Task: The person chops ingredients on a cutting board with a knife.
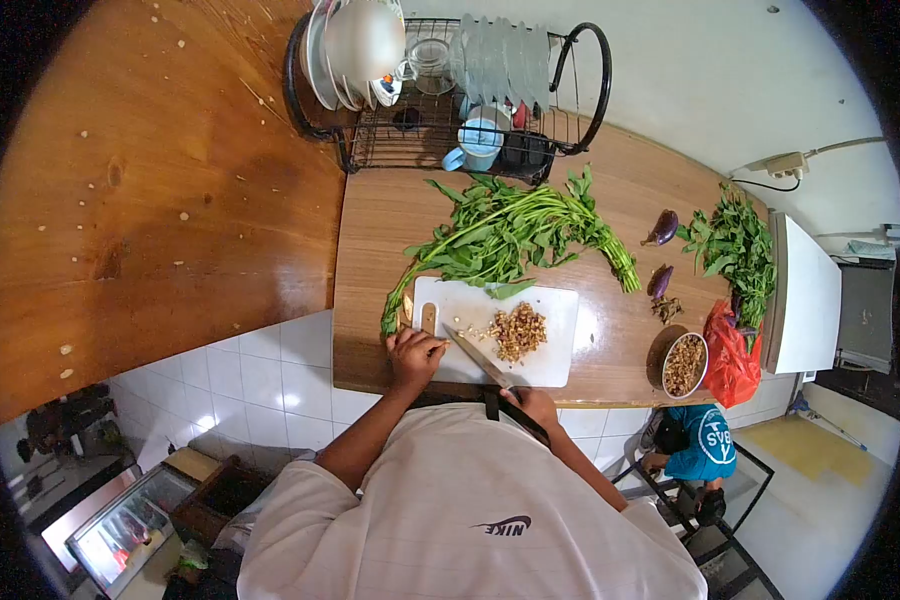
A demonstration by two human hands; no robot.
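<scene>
A white cutting board (560, 340) lies near the counter's front edge, with a pile of small chopped brown-and-cream pieces (518, 332) on it. My right hand (533, 408) is wrapped round the handle of a kitchen knife (478, 355) at the board's front edge. The blade slants across the board, its tip pointing up and left. My left hand (416, 356) rests at the board's left side with its fingers curled together, near the knife tip. What it pinches, if anything, is too small to make out. A few loose bits lie by the tip.
Behind the board lie long leafy green stems (510, 230). To the right are two eggplants (662, 227), a bowl (684, 364) of chopped pieces, a red plastic bag (732, 355) and more greens (735, 245). A dish rack (410, 150) stands at the back. Another person (705, 445) is beyond the counter.
</scene>
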